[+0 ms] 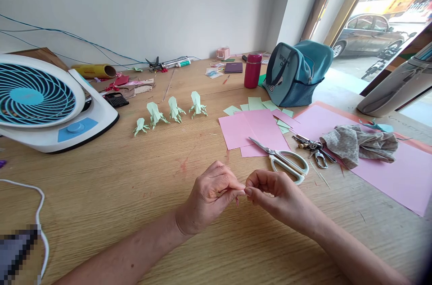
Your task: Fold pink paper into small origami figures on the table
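Over the near middle of the table, my left hand (216, 190) and my right hand (273, 195) meet at the fingertips, thumb and forefinger pinched on each. Between them is a small pink piece of paper (237, 201), mostly hidden by the fingers; a thin reddish bit hangs below. Just beyond my right hand lie scissors (278, 157) with white handles, partly on pink paper sheets (251, 128). Several pale green folded paper figures, one of them a small figure (141, 126), stand in a slanting row farther left.
A white and blue fan (70, 127) stands at the left. Behind the papers are a red flask (253, 71) and a blue bag (293, 73). Keys (315, 150) and a grey cloth (357, 143) lie at the right, near larger pink sheets (405, 181). A white cable (39, 204) runs along the left.
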